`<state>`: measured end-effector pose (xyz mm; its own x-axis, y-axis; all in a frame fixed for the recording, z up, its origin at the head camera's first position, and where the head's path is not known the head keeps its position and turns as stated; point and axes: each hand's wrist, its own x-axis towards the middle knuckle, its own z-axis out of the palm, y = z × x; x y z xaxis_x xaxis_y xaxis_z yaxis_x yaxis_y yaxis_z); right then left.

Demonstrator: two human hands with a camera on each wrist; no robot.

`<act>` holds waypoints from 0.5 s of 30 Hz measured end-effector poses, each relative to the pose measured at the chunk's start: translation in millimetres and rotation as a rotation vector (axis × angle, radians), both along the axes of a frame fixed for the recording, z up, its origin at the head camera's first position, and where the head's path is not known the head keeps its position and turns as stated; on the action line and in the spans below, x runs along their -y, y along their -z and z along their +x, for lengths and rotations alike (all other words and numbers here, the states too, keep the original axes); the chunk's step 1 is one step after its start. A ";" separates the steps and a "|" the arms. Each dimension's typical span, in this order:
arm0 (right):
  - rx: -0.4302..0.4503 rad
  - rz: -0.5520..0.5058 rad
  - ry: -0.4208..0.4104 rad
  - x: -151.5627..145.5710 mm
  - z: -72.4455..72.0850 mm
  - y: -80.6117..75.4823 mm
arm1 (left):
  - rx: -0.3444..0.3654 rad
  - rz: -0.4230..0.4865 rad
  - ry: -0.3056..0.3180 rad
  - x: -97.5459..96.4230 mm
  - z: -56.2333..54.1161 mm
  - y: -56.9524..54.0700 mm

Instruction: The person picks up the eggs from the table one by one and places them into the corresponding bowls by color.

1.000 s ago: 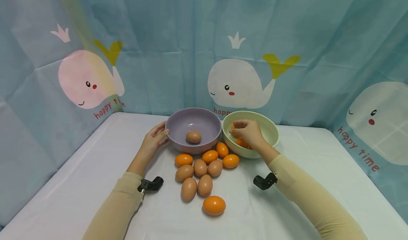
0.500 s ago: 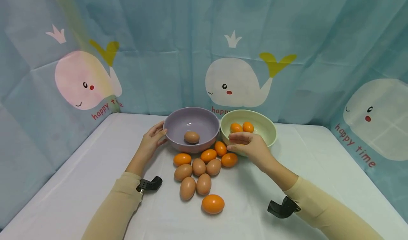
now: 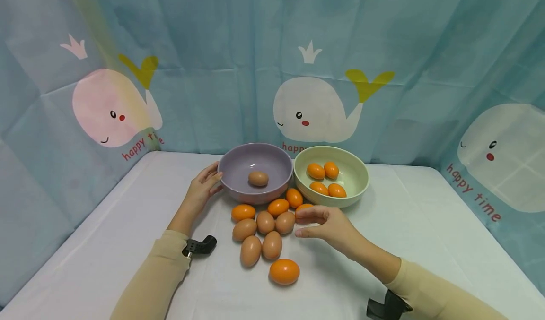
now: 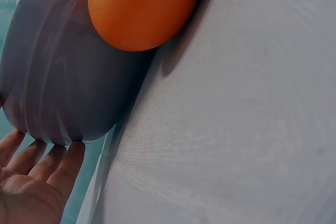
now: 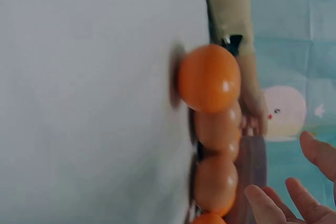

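right hand (image 3: 334, 228): since the earlier frame, shifted from the near rim of the green bowl (image 3: 356, 176) to the right edge of the loose cluster; thumb and fingers well parted, nothing between them. nearest: orange egg-shaped piece (image 3: 304, 208), partly hidden by fingers; brown egg (image 3: 285, 222). left hand (image 3: 200, 190): straight fingers against the purple bowl (image 3: 251, 197), which contains a single egg (image 3: 258, 178). green bowl: four orange pieces (image 3: 331, 170) inside. step, as judged: reaching for another piece; next move calls for closing thumb and fingers round one, neighbours undisturbed.
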<state>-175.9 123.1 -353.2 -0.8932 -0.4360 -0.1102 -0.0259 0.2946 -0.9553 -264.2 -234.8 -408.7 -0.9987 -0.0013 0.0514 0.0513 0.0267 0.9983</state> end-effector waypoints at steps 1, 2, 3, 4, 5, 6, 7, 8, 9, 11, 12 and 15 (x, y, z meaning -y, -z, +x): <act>0.013 -0.003 -0.008 0.3 1.6 2.4 | 0.001 -0.003 -0.002 0.1 0.0 0.0; 0.026 -0.006 -0.018 0.6 3.1 4.8 | 0.001 -0.003 -0.002 0.0 0.2 -0.2; 0.036 -0.003 -0.025 0.9 4.7 7.1 | 0.003 -0.005 -0.003 0.1 0.3 -0.2; 0.043 0.005 -0.031 1.2 6.4 9.1 | 0.004 -0.005 -0.003 0.2 0.4 -0.1; 0.050 0.014 -0.037 1.5 8.0 11.0 | 0.005 -0.005 -0.002 0.2 0.5 -0.1; 0.057 0.020 -0.043 1.9 9.7 12.5 | 0.007 -0.003 -0.001 0.2 0.5 0.0; 0.061 0.031 -0.050 2.1 11.3 13.7 | 0.008 0.001 0.001 0.3 0.5 0.1; 0.065 0.038 -0.056 2.4 12.9 14.8 | 0.008 0.004 0.003 0.2 0.5 0.0; 0.069 0.045 -0.063 2.6 14.5 15.7 | 0.009 0.004 0.003 0.2 0.4 0.2; 0.071 0.059 -0.077 3.0 17.4 17.2 | 0.009 0.006 0.002 0.0 0.4 -0.2; 0.074 0.062 -0.085 3.3 18.8 17.6 | 0.009 0.005 0.001 -0.2 0.4 -0.4; 0.080 0.070 -0.105 3.5 22.6 19.3 | 0.008 -0.007 -0.001 -0.5 0.7 -1.4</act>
<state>-153.4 119.6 -372.5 -0.8301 -0.5155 -0.2125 0.0153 0.3599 -0.9328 -263.5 -234.2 -407.3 -0.9990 -0.0023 0.0436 0.0435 0.0340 0.9985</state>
